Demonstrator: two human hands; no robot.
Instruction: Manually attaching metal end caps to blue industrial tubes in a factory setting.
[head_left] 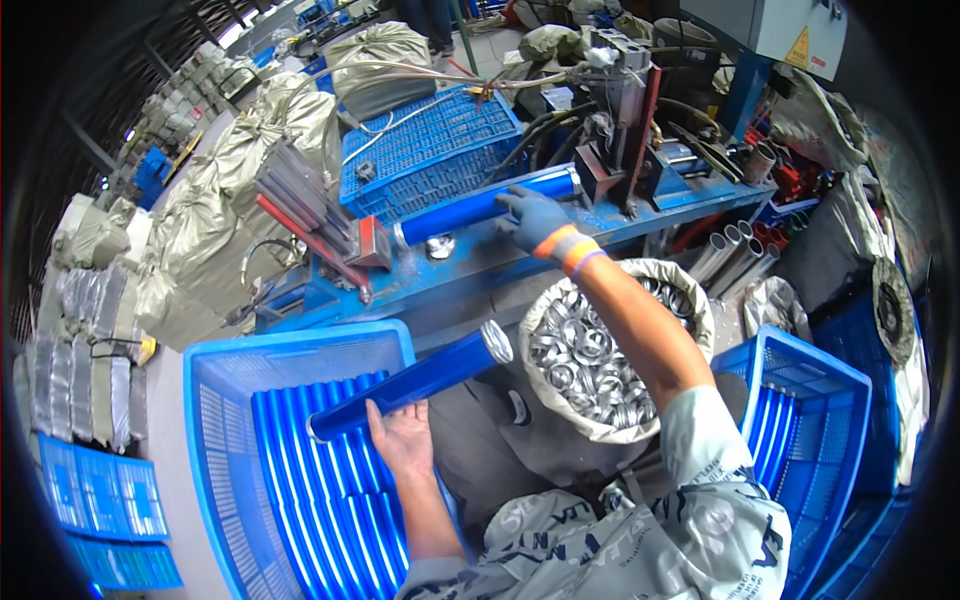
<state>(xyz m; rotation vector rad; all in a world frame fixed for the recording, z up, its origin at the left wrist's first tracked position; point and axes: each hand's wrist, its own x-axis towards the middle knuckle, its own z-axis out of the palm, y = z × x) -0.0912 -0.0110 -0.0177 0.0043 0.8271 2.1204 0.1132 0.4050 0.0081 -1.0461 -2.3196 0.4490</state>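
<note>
My left hand point(403, 440), bare, is closed on a shiny blue metal tube point(415, 382) with silvery ends. The tube tilts up to the right above a blue crate. My right hand point(537, 217) wears a dark grey glove with an orange cuff. Its fingers curl over a second blue tube point(450, 218), near that tube's right end. This second tube lies along a blue machine bench point(440, 275), between two end fixtures. A small silvery ring-shaped part point(440, 247) sits on the bench beside it.
At my left, a blue crate point(205, 400) holds several blue tubes; another blue crate point(845, 400) with tubes stands right. A white sack point(535, 375) of silvery metal rings sits between. Behind the bench are an upturned blue crate point(430, 150), hoses and wrapped sacks point(235, 150).
</note>
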